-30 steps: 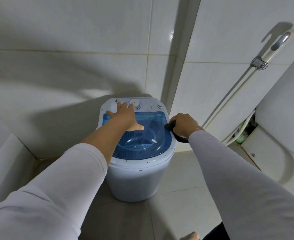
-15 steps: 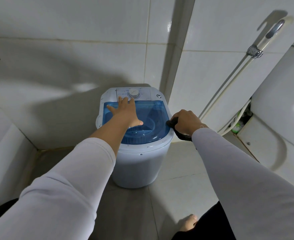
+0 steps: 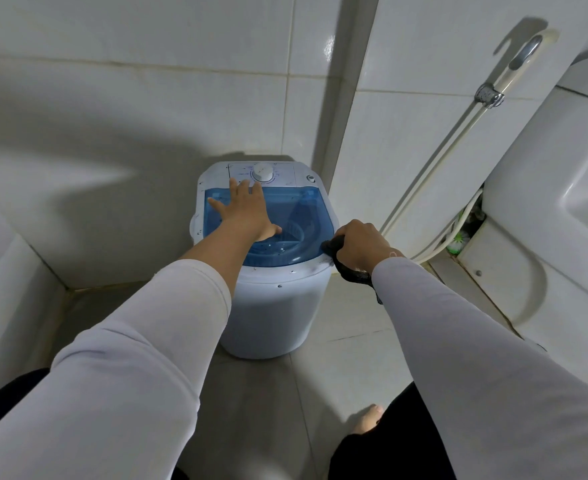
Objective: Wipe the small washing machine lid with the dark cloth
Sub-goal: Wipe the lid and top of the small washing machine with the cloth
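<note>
A small white washing machine [image 3: 275,306] stands on the floor in the tiled corner. Its clear blue lid [image 3: 306,209] is closed, and a white dial [image 3: 263,173] sits behind it. My left hand [image 3: 247,211] lies flat on the lid's left half with fingers spread toward the dial. My right hand [image 3: 361,244] is closed around the dark cloth [image 3: 349,273] at the lid's right front edge. A tail of cloth hangs below my wrist.
White tiled walls close in behind and to the left. A spray hose [image 3: 434,181] hangs on the right wall beside a white toilet [image 3: 545,209]. My bare foot [image 3: 367,422] rests on the floor tiles on the right.
The view has pulled back and the machine looks farther away. My right hand with the cloth has slid toward the lid's front right edge. My left hand stays pressed on the lid.
</note>
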